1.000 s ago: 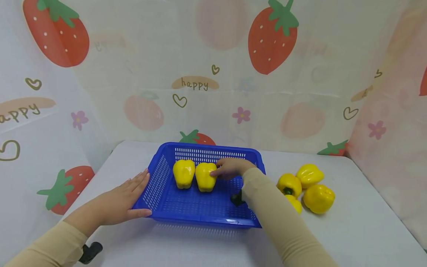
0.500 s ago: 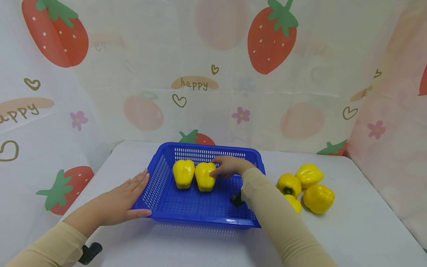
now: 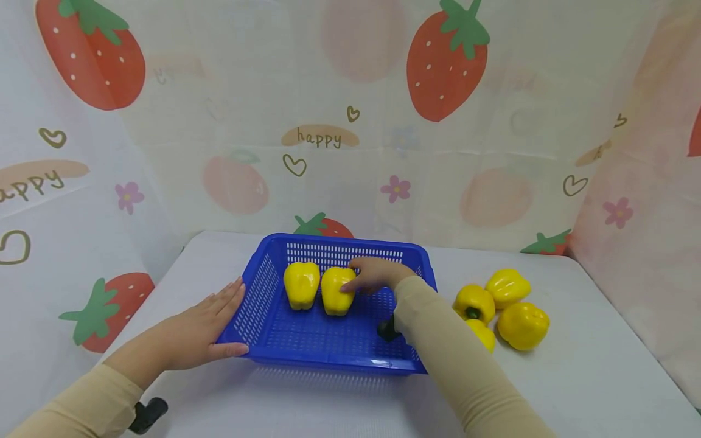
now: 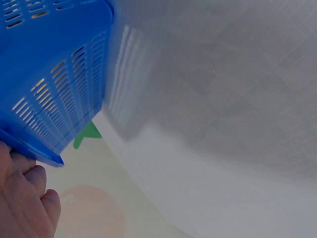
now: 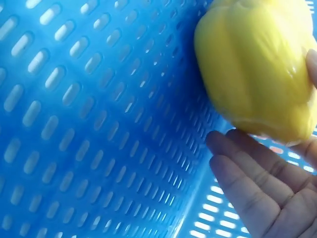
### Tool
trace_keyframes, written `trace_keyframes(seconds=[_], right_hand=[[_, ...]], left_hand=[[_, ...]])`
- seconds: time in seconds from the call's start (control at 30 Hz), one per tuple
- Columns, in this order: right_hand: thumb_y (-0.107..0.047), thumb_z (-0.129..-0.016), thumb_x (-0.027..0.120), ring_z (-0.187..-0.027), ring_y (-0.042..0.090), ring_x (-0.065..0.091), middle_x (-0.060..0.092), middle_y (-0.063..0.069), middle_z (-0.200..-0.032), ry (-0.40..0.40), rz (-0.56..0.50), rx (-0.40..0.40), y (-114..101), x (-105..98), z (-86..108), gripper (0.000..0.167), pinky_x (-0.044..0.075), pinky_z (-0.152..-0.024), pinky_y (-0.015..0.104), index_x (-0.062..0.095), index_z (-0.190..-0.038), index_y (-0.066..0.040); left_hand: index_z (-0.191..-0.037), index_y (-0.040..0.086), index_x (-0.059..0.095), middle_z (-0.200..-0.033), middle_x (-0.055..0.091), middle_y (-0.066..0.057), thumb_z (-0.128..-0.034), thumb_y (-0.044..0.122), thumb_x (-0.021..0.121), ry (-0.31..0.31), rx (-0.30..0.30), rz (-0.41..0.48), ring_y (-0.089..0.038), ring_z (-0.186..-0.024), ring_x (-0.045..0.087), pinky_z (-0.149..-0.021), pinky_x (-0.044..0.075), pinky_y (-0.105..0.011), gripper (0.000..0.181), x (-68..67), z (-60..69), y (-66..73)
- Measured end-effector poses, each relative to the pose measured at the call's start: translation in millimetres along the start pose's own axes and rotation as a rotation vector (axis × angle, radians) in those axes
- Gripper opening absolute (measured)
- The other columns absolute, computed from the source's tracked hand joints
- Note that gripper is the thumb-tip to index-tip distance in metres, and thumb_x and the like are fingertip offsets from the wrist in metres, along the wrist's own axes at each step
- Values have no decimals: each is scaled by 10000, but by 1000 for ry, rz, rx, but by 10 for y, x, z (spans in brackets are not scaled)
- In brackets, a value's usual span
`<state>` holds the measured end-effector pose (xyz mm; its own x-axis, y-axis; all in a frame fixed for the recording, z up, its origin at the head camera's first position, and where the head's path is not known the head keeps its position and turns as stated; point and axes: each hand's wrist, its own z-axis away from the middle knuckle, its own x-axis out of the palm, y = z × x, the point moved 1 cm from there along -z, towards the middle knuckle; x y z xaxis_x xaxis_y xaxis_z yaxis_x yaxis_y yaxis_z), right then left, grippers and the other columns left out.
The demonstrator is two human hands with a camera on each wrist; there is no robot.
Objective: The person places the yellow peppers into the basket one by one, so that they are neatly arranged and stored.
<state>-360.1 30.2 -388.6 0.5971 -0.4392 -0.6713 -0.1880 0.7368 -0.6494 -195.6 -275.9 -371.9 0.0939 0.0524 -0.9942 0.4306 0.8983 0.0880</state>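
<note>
Your right grip (image 3: 379,275) pinches a yellow bell pepper (image 3: 334,295); your left grip (image 3: 204,325), unclenched, touches the basket (image 3: 328,358); backdrop (image 3: 320,137) reads "happy".

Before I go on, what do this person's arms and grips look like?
Left grip and right grip are bare hands, no gloves. The left sleeve and right sleeve are plain beige, long and close-fitting. A small black fitting shows by the left cuff, another by the right. I see no cables or printed markings.
</note>
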Motion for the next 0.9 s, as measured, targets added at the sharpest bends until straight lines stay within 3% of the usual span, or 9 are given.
trace_keyframes(seconds=[0.17, 0.47, 0.9], right_hand=[[-403, -757, 721, -971, 235, 571, 584, 22, -1005, 5, -23, 12, 22, -8, -2, 461, 520, -815, 353, 560, -1101, -142], [-402, -773, 710, -913, 210, 601, 566, 45, -1109, 58, -9, 51, 42, -25, -10, 626, 527, -796, 348, 487, -1274, -100], [-405, -766, 716, -943, 241, 616, 584, 41, -1087, 113, 27, 58, 23, -60, -40, 581, 523, -809, 339, 522, -1226, -108]], left_hand=[[-1459, 15, 102, -1524, 80, -155, -760, 769, 354, 3, -5, -5, -323, -1382, 131, -1076, 195, -512, 1058, 19, -5, -2], [-1459, 17, 105, -1525, 83, -151, -762, 768, 352, 5, -1, -6, -318, -1383, 131, -1077, 196, -509, 1054, 15, -8, -4], [-1455, 7, 119, -1521, 96, -158, -764, 760, 369, 8, 3, -3, -325, -1380, 139, -1074, 202, -515, 1052, 2, -4, 7]])
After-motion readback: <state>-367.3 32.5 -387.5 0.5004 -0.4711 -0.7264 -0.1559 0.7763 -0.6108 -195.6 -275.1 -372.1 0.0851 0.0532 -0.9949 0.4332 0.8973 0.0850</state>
